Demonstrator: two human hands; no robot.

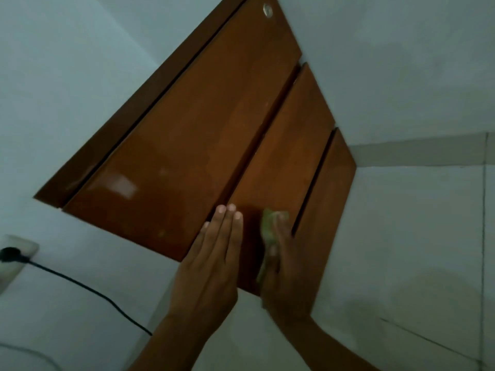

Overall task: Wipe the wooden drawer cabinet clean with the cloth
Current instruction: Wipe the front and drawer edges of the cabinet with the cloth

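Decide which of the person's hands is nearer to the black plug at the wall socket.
Left. The left hand lies flat on the cabinet, right of the plug. The right hand, holding the cloth, is farther right, beyond the left hand.

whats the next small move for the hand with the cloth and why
Probably slide the right hand and green cloth farther along the middle drawer front: the cloth sits at its near end, most of that panel lies beyond, and the left hand rests flat beside it.
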